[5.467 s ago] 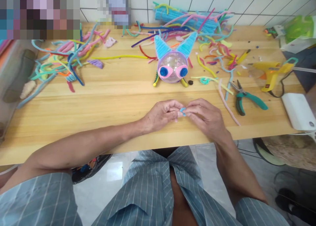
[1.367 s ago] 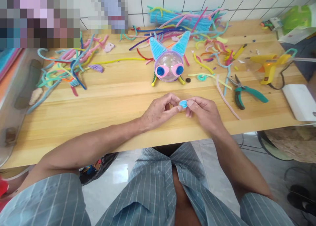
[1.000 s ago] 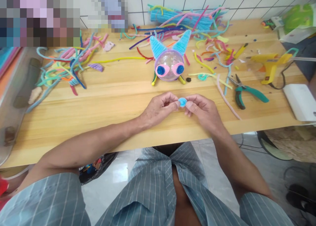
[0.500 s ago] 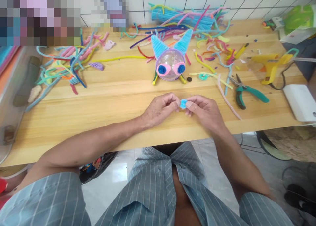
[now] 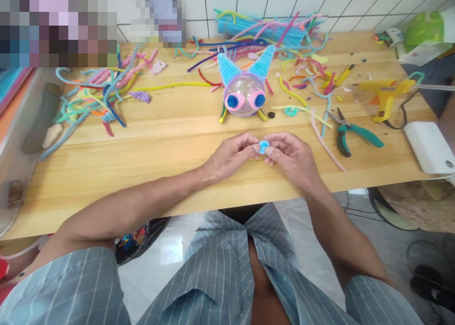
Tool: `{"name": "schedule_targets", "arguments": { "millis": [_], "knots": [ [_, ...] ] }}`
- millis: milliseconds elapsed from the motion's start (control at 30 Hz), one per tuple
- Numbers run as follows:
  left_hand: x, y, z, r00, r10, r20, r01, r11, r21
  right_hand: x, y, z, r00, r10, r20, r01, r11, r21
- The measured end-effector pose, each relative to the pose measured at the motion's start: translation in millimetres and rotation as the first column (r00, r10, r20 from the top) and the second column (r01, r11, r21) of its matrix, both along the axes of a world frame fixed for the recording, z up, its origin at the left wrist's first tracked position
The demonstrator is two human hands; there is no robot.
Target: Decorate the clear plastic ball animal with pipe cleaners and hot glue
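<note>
Between my two hands is a small light-blue coil of pipe cleaner (image 5: 263, 147), roughly round and flat. My left hand (image 5: 237, 154) pinches its left edge with thumb and fingertips. From the other side, my right hand (image 5: 289, 155) grips the right edge, thumb towards me. Both hands are low over the table near its front edge. Just beyond them stands a clear ball-shaped figure (image 5: 244, 108) with blue pointed ears (image 5: 263, 63), pink-rimmed blue eyes (image 5: 256, 99) and yellow feet. Neither hand touches that figure.
Loose pipe cleaners (image 5: 106, 85) lie in a tangle at the left. A blue bundle of them (image 5: 261, 29) is by the tiled wall. On the right are green-handled pliers (image 5: 364, 134), a yellow glue gun (image 5: 386, 90) and a white box (image 5: 429, 147).
The blue coil has turned slightly between my fingertips, and my right-hand fingers have shifted a little on it. My left hand stays nearly still. The camera view has shifted slightly.
</note>
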State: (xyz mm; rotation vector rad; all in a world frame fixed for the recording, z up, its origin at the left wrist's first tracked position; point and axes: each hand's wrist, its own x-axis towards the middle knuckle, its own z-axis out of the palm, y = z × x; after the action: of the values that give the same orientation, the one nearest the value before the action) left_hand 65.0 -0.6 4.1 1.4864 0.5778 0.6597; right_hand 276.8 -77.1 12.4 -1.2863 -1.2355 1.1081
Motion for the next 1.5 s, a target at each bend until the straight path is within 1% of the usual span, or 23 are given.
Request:
{"name": "schedule_targets", "arguments": {
  "millis": [133, 267, 367, 433, 533, 600, 667, 700, 767, 800, 867, 933, 1033, 1167, 1300, 1433, 1500],
  "knots": [
    [2, 2, 2.4, 0.999, -0.025, 0.024, 0.027, 0.993, -0.111, -2, -1, -0.1, 1.000, -0.015, 0.019, 0.014, 1.000, 0.028],
    [3, 2, 2.9, 0.999, 0.032, -0.009, -0.033, 0.983, -0.179, 0, -2, -2.7, 0.993, -0.083, 0.085, 0.073, 0.990, 0.117],
    [3, 3, 2.1, 0.997, 0.073, -0.016, -0.075, 0.973, -0.219, 3, -3, -1.8, 0.967, -0.149, 0.204, 0.108, 0.974, 0.199],
    [4, 3, 1.9, 0.997, 0.078, -0.025, -0.082, 0.969, -0.232, 4, -4, 0.3, 0.941, -0.155, 0.300, 0.085, 0.969, 0.232],
    [3, 4, 2.3, 0.997, 0.059, -0.047, -0.068, 0.975, -0.210, 2, -4, 1.6, 0.902, -0.131, 0.411, 0.029, 0.969, 0.245],
    [2, 4, 2.3, 0.995, 0.066, -0.075, -0.076, 0.988, -0.137, 1, -3, -0.7, 0.883, -0.129, 0.452, 0.020, 0.971, 0.238],
    [-1, 1, 1.3, 0.982, 0.126, -0.139, -0.121, 0.992, 0.040, 1, -2, -5.2, 0.856, -0.126, 0.501, 0.009, 0.973, 0.229],
    [-3, -1, 0.4, 0.969, 0.166, -0.182, -0.138, 0.978, 0.156, 2, -1, -7.8, 0.830, -0.123, 0.544, -0.005, 0.974, 0.228],
    [-7, -4, -2.5, 0.934, 0.237, -0.268, -0.127, 0.919, 0.373, 5, -1, -12.3, 0.750, -0.129, 0.648, -0.041, 0.970, 0.241],
    [-8, -6, -4.3, 0.918, 0.259, -0.300, -0.101, 0.885, 0.455, 8, -2, -14.1, 0.707, -0.140, 0.693, -0.057, 0.966, 0.253],
    [-10, -7, -7.9, 0.899, 0.289, -0.329, -0.053, 0.818, 0.573, 13, -5, -16.3, 0.648, -0.169, 0.743, -0.070, 0.958, 0.279],
    [-11, -7, -10.9, 0.891, 0.314, -0.328, -0.027, 0.757, 0.652, 19, -10, -17.2, 0.630, -0.200, 0.750, -0.060, 0.951, 0.304],
    [-9, -5, -13.6, 0.876, 0.340, -0.341, 0.002, 0.706, 0.709, 25, -17, -18.3, 0.629, -0.241, 0.739, -0.019, 0.946, 0.324],
    [2, -3, -12.9, 0.848, 0.336, -0.409, 0.088, 0.673, 0.735, 27, -20, -21.9, 0.659, -0.255, 0.707, 0.011, 0.944, 0.331],
    [13, -4, -11.4, 0.822, 0.305, -0.481, 0.178, 0.665, 0.726, 26, -20, -24.1, 0.690, -0.252, 0.678, 0.022, 0.944, 0.329],
    [14, -5, -11.4, 0.804, 0.332, -0.493, 0.173, 0.663, 0.729, 26, -20, -23.8, 0.713, -0.223, 0.665, 0.006, 0.950, 0.312],
    [12, -6, -11.5, 0.797, 0.355, -0.489, 0.157, 0.659, 0.736, 26, -18, -23.6, 0.706, -0.212, 0.675, -0.011, 0.951, 0.310]
  ]
}}
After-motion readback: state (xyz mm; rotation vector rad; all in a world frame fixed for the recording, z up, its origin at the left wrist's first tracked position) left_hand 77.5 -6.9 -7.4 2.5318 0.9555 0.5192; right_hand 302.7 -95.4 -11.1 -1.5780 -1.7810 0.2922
